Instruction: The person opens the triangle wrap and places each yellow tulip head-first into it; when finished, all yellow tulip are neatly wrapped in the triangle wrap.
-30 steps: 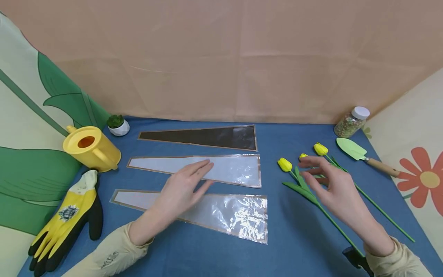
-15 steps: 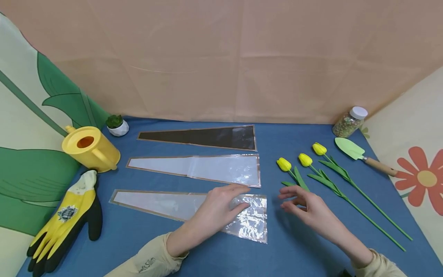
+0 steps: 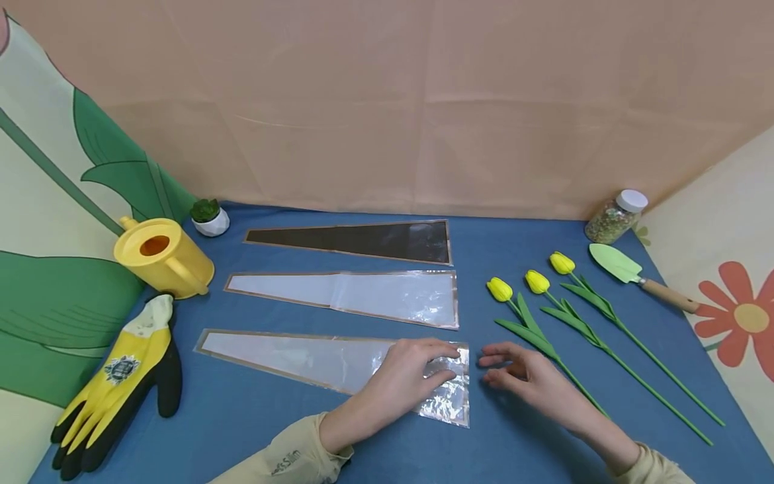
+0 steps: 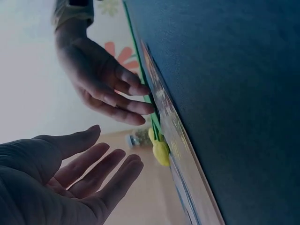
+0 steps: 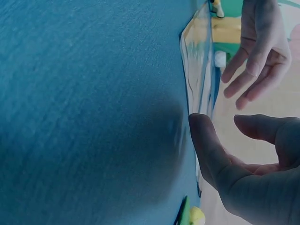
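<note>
Nearest tapered wrapper (image 3: 326, 356), clear with a brownish border: flat on the blue cloth of the surface (image 3: 484, 450), narrow end to the left, wide end to the right and glinting. Left hand (image 3: 406, 376) over the wide part, fingers spread loosely, thumb apart, grasping nothing. Right hand (image 3: 532, 383) just beyond the wide edge, fingers bent, thumb parted from them, likewise holding nothing. In the right wrist view a fingertip overlaps the wrapper's edge; contact cannot be told.

Beyond, two more wrappers laid the same way: a whitish wrapper (image 3: 341, 292), creased near the middle, then a dark wrapper (image 3: 357, 240) farthest back.

Right of the hands, three yellow tulips lie slantwise, apart from one another: near tulip (image 3: 544, 344), middle tulip (image 3: 577, 325), far tulip (image 3: 595, 300). Past them a pale green trowel (image 3: 613, 262) with wooden handle; behind it a white-capped jar (image 3: 613, 218), tilted in view.

Left side: yellow-and-black glove (image 3: 123, 376), yellow watering can (image 3: 166, 259), small potted plant (image 3: 209, 218) behind the can.
</note>
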Demonstrator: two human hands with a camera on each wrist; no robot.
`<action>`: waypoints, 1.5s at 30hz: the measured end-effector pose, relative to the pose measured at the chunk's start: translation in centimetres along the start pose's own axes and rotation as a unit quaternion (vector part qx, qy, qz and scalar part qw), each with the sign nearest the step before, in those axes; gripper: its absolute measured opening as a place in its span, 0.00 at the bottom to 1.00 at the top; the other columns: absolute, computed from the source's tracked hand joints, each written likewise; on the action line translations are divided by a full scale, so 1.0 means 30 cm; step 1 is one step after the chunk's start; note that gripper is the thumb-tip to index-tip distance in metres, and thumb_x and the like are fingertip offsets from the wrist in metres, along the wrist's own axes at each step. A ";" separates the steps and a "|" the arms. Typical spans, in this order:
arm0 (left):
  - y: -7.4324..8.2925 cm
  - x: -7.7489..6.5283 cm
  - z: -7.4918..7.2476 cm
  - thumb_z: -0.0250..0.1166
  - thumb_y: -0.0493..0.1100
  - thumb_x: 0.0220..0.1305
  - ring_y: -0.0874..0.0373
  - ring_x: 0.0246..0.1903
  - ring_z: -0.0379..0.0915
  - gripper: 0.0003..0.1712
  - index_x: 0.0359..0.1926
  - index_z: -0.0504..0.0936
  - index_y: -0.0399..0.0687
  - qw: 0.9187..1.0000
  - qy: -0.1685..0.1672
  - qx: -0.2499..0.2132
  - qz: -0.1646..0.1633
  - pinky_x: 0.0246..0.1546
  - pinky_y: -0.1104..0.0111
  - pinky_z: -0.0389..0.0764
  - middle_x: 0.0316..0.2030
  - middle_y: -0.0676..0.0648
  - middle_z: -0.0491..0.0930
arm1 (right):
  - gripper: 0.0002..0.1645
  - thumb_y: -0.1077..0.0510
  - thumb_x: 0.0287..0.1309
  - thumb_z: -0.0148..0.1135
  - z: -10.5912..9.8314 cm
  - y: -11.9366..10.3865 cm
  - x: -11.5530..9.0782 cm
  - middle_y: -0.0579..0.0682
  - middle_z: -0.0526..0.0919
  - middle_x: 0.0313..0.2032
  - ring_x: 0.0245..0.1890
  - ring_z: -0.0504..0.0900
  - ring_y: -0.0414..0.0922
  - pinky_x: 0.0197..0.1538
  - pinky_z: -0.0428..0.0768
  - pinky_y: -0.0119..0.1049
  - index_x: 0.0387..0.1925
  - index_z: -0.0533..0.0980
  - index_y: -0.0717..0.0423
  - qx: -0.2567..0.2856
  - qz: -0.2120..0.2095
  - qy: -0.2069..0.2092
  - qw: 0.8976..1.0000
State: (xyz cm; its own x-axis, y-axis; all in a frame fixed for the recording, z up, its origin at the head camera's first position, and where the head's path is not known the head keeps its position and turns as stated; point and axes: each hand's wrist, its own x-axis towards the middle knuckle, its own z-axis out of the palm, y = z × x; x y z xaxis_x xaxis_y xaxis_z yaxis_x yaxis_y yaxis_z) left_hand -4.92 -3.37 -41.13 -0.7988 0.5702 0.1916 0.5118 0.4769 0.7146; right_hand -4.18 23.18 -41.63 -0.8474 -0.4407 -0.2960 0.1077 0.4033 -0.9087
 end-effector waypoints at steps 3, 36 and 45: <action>-0.004 0.005 0.006 0.78 0.36 0.66 0.57 0.47 0.87 0.14 0.52 0.91 0.39 1.000 0.005 -0.014 -0.005 0.45 0.71 0.84 0.52 0.46 0.90 | 0.28 0.63 0.76 0.64 0.001 0.004 0.004 0.66 0.83 0.59 0.49 0.89 0.53 0.48 0.87 0.40 0.68 0.70 0.76 0.010 0.015 -0.007 1.000; -0.083 0.006 0.074 0.80 0.29 0.58 0.60 0.47 0.87 0.19 0.51 0.92 0.39 0.999 -0.012 -0.026 -0.024 0.45 0.74 0.82 0.47 0.45 0.91 | 0.33 0.58 0.83 0.56 0.021 0.006 0.045 0.70 0.73 0.70 0.65 0.80 0.59 0.61 0.83 0.39 0.75 0.62 0.76 0.088 0.013 -0.042 0.995; -0.081 0.008 0.078 0.78 0.25 0.58 0.59 0.49 0.87 0.21 0.53 0.90 0.36 0.996 -0.008 -0.069 -0.048 0.47 0.77 0.82 0.50 0.43 0.90 | 0.33 0.58 0.84 0.53 0.039 -0.018 0.050 0.69 0.67 0.74 0.72 0.73 0.61 0.67 0.79 0.41 0.79 0.58 0.71 0.115 0.024 -0.025 0.993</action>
State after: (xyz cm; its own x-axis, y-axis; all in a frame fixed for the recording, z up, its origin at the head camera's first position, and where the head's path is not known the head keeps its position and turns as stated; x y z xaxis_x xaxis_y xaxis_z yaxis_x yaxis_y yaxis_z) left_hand -5.61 -2.83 -44.40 -0.8367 0.5370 0.1074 0.3831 0.4337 0.8156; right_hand -4.91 21.35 -41.92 -0.8127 -0.4665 -0.3490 0.2676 0.2332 -0.9349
